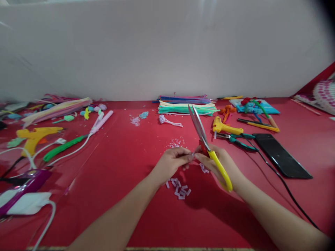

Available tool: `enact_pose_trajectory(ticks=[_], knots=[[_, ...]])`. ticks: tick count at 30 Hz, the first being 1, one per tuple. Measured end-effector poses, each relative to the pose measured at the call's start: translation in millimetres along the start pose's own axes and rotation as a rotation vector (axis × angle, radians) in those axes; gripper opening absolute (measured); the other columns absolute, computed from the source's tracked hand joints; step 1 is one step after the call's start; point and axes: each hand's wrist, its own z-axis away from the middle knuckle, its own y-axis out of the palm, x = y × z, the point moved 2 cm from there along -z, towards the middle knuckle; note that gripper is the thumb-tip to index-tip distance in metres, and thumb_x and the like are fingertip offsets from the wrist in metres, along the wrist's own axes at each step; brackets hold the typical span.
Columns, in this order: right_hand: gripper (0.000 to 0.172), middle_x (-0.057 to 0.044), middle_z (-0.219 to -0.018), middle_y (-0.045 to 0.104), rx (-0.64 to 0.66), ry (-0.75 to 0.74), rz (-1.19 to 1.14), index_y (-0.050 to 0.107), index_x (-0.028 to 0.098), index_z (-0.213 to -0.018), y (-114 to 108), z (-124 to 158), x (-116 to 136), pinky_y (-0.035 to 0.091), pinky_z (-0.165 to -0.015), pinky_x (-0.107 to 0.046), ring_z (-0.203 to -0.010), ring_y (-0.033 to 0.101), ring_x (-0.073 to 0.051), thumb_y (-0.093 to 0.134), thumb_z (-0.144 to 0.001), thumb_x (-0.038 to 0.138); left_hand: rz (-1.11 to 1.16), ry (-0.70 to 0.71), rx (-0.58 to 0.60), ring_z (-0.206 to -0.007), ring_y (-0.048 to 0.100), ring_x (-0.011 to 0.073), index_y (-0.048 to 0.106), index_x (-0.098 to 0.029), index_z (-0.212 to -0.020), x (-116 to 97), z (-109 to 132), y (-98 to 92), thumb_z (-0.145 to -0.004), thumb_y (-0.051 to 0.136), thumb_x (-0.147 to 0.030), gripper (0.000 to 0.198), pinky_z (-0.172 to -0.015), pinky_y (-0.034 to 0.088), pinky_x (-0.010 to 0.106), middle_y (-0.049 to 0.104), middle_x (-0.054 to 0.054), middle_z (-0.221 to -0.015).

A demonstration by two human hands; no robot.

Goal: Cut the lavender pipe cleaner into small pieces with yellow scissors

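Note:
My left hand point(169, 165) is closed in a pinch over the middle of the red table, with a small pale lilac piece point(193, 154) at its fingertips. My right hand point(225, 164) keeps hold of a pair of scissors point(201, 129) with yellow and red handles, blades pointing up and away. Its thumb and finger also meet the lilac piece from the right. Below my left hand lie several small lilac strips point(181, 191), and more strips point(203, 168) sit under my right hand. Tiny pale clippings point(176, 143) are scattered just beyond my fingers.
Bundled pipe cleaners point(185, 108) lie at the back, near a lilac fuzzy piece point(170, 121). To the right are a yellow glue gun point(227, 128), pliers point(240, 141), and a black phone point(282, 155). Leftward are another glue gun point(36, 137), a pink wand-shaped tool point(102, 122) and cables.

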Motion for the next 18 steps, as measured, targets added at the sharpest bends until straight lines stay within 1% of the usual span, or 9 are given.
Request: enact_pose_trajectory(ticks=[3, 6, 9, 12, 15, 18], knots=[[0.019, 0.005, -0.053, 0.041, -0.002, 0.009, -0.015, 0.049, 0.017, -0.07, -0.6, 0.9, 3.2, 0.03, -0.044, -0.019, -0.048, 0.037, -0.007, 0.05, -0.07, 0.036, -0.028, -0.034, 0.014, -0.052, 0.046, 0.0086, 0.058, -0.014, -0.067, 2.3, 0.0, 1.4, -0.069, 0.055, -0.026, 0.012, -0.054, 0.037, 0.022, 0.051, -0.001, -0.059], [0.017, 0.005, -0.05, 0.041, -0.014, 0.03, 0.054, 0.048, 0.018, -0.067, -0.7, 0.6, 2.8, 0.029, -0.043, -0.018, -0.046, 0.037, -0.007, 0.048, -0.07, 0.034, -0.083, -0.037, -0.02, -0.052, 0.046, 0.0086, 0.058, -0.015, -0.068, 4.4, -0.5, 1.2, -0.068, 0.056, -0.025, 0.01, -0.054, 0.037, 0.023, 0.05, -0.001, -0.06], [0.013, 0.005, -0.049, 0.042, -0.012, 0.015, 0.167, 0.047, 0.018, -0.065, 0.1, -0.1, 0.7, 0.028, -0.042, -0.018, -0.045, 0.039, -0.007, 0.046, -0.07, 0.03, -0.185, 0.026, -0.074, -0.058, 0.048, 0.01, 0.059, -0.016, -0.068, 4.6, -0.5, 0.8, -0.066, 0.057, -0.022, 0.007, -0.057, 0.038, 0.023, 0.052, -0.001, -0.062], [0.011, 0.005, -0.05, 0.044, 0.004, -0.011, 0.215, 0.046, 0.018, -0.064, 2.0, -0.7, -2.2, 0.028, -0.042, -0.017, -0.046, 0.04, -0.007, 0.045, -0.069, 0.028, -0.259, 0.103, -0.098, -0.065, 0.051, 0.012, 0.059, -0.016, -0.066, 4.0, 0.3, 1.8, -0.065, 0.058, -0.019, 0.004, -0.062, 0.039, 0.023, 0.055, 0.001, -0.067], [0.013, 0.005, -0.051, 0.045, 0.004, -0.028, 0.243, 0.047, 0.019, -0.066, 2.8, -0.9, -5.1, 0.027, -0.042, -0.017, -0.046, 0.041, -0.007, 0.044, -0.071, 0.031, -0.261, 0.134, -0.119, -0.064, 0.051, 0.0119, 0.059, -0.016, -0.064, 2.7, 1.3, 2.4, -0.065, 0.057, -0.02, 0.004, -0.061, 0.039, 0.023, 0.055, 0.001, -0.066], [0.021, 0.003, -0.052, 0.048, -0.042, -0.033, 0.375, 0.049, 0.019, -0.073, -0.8, -1.1, -5.3, 0.025, -0.042, -0.019, -0.045, 0.042, -0.009, 0.044, -0.071, 0.039, -0.169, 0.121, -0.187, -0.057, 0.047, 0.0095, 0.058, -0.016, -0.064, 0.3, 1.0, -1.3, -0.065, 0.058, -0.022, 0.006, -0.056, 0.037, 0.021, 0.052, -0.002, -0.06]])
